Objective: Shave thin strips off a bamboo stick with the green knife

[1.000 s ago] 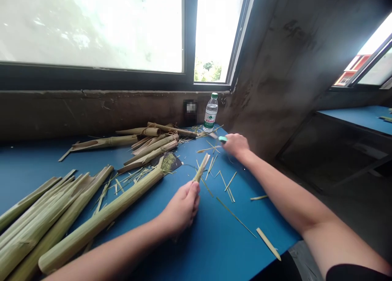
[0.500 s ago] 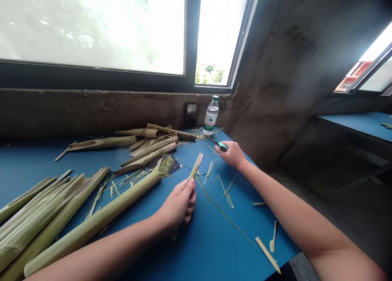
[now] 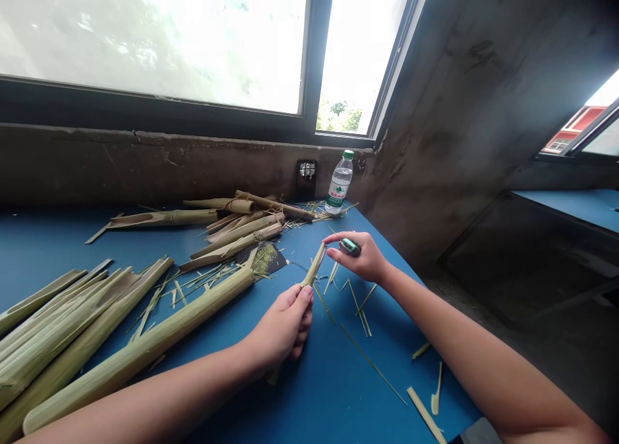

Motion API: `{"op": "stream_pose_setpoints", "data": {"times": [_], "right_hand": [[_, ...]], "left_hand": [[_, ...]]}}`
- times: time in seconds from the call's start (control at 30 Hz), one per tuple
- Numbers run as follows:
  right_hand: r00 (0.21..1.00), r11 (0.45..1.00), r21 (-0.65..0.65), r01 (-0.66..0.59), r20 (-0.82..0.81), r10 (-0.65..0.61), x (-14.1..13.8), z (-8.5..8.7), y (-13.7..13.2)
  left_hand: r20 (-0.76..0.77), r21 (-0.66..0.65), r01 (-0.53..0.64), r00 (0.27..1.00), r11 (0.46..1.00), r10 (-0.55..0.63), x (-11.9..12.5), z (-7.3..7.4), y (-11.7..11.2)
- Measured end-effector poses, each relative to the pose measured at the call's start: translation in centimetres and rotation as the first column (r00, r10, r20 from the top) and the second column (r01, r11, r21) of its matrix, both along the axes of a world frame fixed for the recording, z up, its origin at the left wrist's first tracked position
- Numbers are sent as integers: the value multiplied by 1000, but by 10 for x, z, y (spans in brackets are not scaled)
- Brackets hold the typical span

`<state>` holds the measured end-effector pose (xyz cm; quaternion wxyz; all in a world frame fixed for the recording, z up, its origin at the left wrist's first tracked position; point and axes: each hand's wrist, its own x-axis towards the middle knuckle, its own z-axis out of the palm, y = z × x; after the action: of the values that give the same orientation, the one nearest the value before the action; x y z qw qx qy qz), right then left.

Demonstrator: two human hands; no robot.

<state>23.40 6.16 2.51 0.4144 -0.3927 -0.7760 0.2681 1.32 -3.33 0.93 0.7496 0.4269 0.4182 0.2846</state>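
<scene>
My left hand (image 3: 290, 325) is closed around a split piece of bamboo (image 3: 315, 267) and holds it tilted up above the table. Its upper end is divided into thin slivers, and its lower end pokes out below the fist. My right hand (image 3: 362, 256) keeps a knife with a green and black handle (image 3: 350, 247) tucked in its palm; the blade does not show clearly. The right thumb and forefinger reach out to the tip of the bamboo, the forefinger at or very near it. Thin bamboo slivers (image 3: 358, 307) lie on the blue table (image 3: 338, 392) below.
Left of my hands lie a long bamboo pole (image 3: 145, 350) and split bamboo lengths (image 3: 62, 341). Farther back are more bamboo pieces (image 3: 242, 231), a dark sheet with green shavings (image 3: 265, 258), a water bottle (image 3: 339, 185) and a phone-like black object (image 3: 306, 180) against the wall.
My right hand has come from near the bottle towards the bamboo tip, turning the knife back into the palm and stretching out thumb and forefinger. My left hand keeps its hold. The view has tilted slightly.
</scene>
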Motion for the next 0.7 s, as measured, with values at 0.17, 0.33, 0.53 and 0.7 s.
{"op": "stream_pose_setpoints", "data": {"times": [0.17, 0.33, 0.53, 0.7], "right_hand": [[999, 986, 167, 9, 50, -17, -2, -6, 0], [996, 976, 212, -55, 78, 39, -3, -4, -2], [993, 994, -14, -106, 47, 106, -3, 3, -4], [987, 987, -39, -157, 26, 158, -9, 5, -7]], "left_hand": [[2, -21, -20, 1000, 1000, 20, 1, 3, 1], [-10, -36, -28, 1000, 999, 28, 2, 1, 3], [-32, -24, -4, 999, 1000, 4, 2, -1, 2], [-53, -54, -9, 999, 998, 6, 2, 1, 2]]}}
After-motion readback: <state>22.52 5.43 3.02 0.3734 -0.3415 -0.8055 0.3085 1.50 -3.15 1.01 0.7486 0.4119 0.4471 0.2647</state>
